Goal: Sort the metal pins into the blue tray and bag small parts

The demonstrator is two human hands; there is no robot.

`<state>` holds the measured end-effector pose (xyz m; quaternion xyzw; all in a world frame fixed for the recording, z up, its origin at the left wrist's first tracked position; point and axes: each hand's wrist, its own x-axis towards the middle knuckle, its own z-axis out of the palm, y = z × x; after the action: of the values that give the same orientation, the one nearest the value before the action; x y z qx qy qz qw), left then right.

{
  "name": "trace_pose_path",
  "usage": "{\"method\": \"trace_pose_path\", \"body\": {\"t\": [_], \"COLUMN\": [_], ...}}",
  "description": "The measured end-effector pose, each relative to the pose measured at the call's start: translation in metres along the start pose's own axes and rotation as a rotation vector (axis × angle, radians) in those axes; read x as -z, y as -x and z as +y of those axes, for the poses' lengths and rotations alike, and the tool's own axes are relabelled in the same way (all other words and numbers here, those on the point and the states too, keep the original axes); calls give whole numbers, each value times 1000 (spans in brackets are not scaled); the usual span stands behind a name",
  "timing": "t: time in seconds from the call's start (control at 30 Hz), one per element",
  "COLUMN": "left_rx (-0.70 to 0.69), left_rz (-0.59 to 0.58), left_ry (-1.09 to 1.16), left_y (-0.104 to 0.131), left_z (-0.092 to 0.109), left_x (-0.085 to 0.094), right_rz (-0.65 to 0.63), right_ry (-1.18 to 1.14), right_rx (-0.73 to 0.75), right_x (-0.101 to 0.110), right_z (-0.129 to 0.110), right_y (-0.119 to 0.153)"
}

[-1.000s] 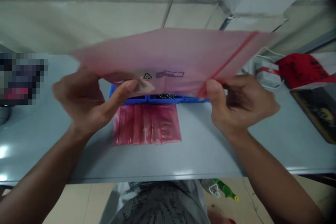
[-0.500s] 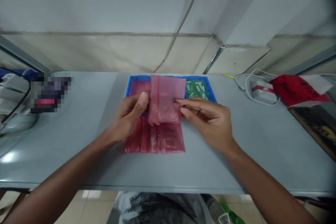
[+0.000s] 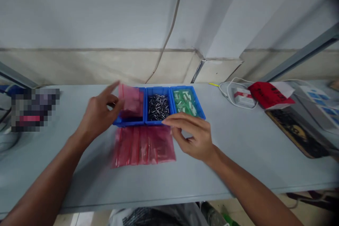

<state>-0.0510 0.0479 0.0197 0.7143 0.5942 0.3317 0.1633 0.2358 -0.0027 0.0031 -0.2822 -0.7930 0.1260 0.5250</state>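
Observation:
My left hand [image 3: 99,111] is at the left blue bin, its thumb and curled fingers at the left edge of a pink zip bag [image 3: 129,97] and its blurred index finger stretched out. The bag tilts up above the bin's back rim. Over the front of the middle blue bin [image 3: 158,123], my right hand [image 3: 192,132] is closed in a pinch; anything between its fingertips is too small to make out. Small dark metal pins [image 3: 158,107] fill that bin. In front of the bins, several pink zip bags [image 3: 144,146] lie overlapping in a row.
White pieces in green bags [image 3: 184,102] lie in the right blue bin [image 3: 200,107]. Farther right are a white cable [image 3: 228,95], a white-and-red box [image 3: 244,97], a red packet [image 3: 270,93] and a dark board [image 3: 296,132]. A blurred-out object [image 3: 35,109] is at the left.
My left hand has moved left to the left bin, and the bag is no longer between both hands. My right hand has come away from the bag, uncovering the middle bin.

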Motion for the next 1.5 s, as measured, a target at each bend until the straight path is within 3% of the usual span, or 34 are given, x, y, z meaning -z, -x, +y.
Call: {"method": "trace_pose_path", "body": {"t": [0.1,0.2,0.37,0.43,0.53,0.7,0.8,0.93,1.13,1.33,1.5], "left_rx": [-178,-366,-623,-647,-593,-493,-543,-632,-679,-726,-613], "left_rz": [74,105,-178,-244,-272,-216,-230,-163,-154,-51,-184], "left_ry": [-342,-428,-359,-300,-206,-121,-134,-197,-300,-334,-237], "left_y": [5,5,-1,-2,-3,-5,-7,-5,-4,-5,-6], "left_z": [5,7,-4,-9,-9,-8,-12,-11,-7,-3,-7], "left_x": [3,5,1,0,-1,-5,-7,-6,-7,-9,-10], "right_rz": [-77,-237,-700,-848,-928,-891,-871,-810,-785,-573,-235], "right_ry": [66,136,329,335,278,143,32,-27,79,162,201], "right_rx": [106,164,29,-33,-93,-128,-169,-189,-96,106,241], "right_x": [-2,-3,-1,-1,-3,1,5,7,3,5,9], "right_z": [1,4,0,-3,-3,2,5,8,10,1,-7], "right_y": [6,13,14,13,12,9,7,6,9,12,13]}}
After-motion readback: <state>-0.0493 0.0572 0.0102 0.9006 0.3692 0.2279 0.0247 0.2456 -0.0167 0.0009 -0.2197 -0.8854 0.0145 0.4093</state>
